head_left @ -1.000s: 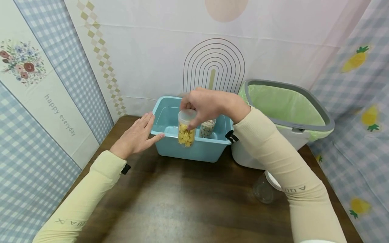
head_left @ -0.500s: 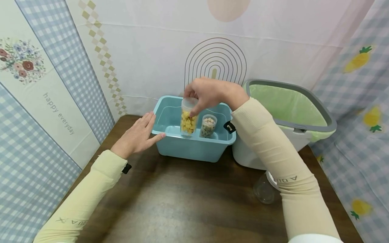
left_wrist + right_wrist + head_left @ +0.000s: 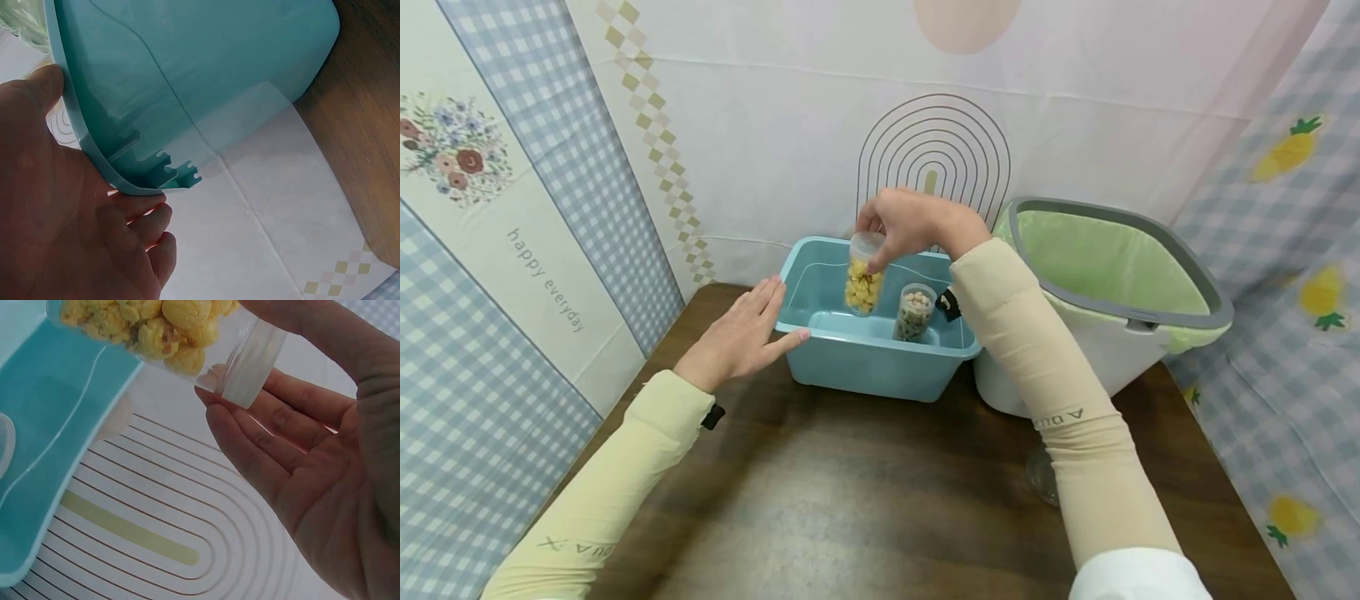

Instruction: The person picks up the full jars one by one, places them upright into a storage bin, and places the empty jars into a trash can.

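Note:
My right hand (image 3: 910, 225) pinches a clear plastic jar of yellow popcorn (image 3: 863, 279) near its whitish lid (image 3: 255, 365), thumb on one side and fingers on the other. The jar is inside the blue plastic bin (image 3: 865, 367), upright with a slight tilt; whether its base touches the floor, I cannot tell. To its right in the bin stands another clear jar (image 3: 916, 312) with pale and greyish pieces. My left hand (image 3: 737, 333) rests at the bin's left corner, fingers straight; in the left wrist view its thumb (image 3: 50, 84) lies along the rim.
A white trash can (image 3: 1112, 350) with a grey rim and green liner stands right of the bin. On the dark wooden table (image 3: 820, 500), a clear container (image 3: 1041, 479) is mostly hidden behind my right sleeve. Patterned cloths hang behind and at both sides.
My right hand has carried the popcorn jar from in front of the bin's front rim, up and back, into the bin. My left hand has stayed at the corner.

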Motion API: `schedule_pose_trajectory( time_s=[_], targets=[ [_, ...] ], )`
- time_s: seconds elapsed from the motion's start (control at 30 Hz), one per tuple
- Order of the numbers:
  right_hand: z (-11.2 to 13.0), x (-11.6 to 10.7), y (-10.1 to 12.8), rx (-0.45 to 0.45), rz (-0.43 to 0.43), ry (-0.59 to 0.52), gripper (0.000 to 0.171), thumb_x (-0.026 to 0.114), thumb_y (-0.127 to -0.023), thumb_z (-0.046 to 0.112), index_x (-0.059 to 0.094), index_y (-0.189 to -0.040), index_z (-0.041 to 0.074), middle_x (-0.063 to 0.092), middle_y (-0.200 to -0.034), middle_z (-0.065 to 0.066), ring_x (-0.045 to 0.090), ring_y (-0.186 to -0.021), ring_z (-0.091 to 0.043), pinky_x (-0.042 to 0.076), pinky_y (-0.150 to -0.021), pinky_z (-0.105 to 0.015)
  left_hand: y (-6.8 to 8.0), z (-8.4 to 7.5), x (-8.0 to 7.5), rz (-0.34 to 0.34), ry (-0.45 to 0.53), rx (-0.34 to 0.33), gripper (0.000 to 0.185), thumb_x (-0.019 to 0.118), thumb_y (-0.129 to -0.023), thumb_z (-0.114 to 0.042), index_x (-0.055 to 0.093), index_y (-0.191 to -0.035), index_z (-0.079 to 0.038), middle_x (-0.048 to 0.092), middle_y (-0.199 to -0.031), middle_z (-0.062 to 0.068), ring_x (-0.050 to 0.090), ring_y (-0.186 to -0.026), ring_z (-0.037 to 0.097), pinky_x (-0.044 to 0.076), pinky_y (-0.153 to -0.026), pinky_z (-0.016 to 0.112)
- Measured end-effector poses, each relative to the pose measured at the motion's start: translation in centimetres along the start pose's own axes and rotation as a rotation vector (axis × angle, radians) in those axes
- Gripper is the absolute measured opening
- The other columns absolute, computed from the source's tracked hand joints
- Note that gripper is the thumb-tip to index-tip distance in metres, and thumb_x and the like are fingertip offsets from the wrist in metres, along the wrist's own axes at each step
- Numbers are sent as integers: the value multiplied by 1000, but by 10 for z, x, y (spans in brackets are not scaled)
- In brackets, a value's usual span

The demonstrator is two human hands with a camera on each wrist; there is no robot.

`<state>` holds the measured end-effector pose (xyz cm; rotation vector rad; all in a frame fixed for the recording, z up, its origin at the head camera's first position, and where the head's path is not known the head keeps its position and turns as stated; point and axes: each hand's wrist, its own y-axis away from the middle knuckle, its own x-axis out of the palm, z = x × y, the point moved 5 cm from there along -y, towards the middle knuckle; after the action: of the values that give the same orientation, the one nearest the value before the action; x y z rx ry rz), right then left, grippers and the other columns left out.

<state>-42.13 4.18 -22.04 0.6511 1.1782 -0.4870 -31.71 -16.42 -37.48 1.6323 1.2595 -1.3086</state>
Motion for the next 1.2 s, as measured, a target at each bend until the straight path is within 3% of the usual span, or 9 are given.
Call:
schedule_pose_trajectory(
  time_s=[0.43,0.7,1.2],
  targets=[
    [-39,12,-43,-6,-28,-34,51,87,-88,27,68,-130,6,66,-127,-10,61,-115,-26,57,-100,-41,-10,-5,2,4,2,-47,95,43,-109,-60,8,-167,6,6,-177,25,6,-166,41,9,-136,57],
    [-61,29,-67,5,-2,-27,54,87,-88,27,66,-132,4,65,-128,-12,61,-115,-27,58,-100,-41,-19,-8,5,-11,0,-71,95,43,-109,-61,9,-167,6,6,-177,24,7,-166,41,11,-136,57],
    [-67,61,-79,1,19,1,52,86,-89,25,67,-131,3,65,-128,-12,61,-113,-26,58,-97,-40,-19,-8,6,1,7,-78,96,42,-109,-62,8,-167,6,5,-177,25,5,-166,40,9,-136,56]
  ],
)
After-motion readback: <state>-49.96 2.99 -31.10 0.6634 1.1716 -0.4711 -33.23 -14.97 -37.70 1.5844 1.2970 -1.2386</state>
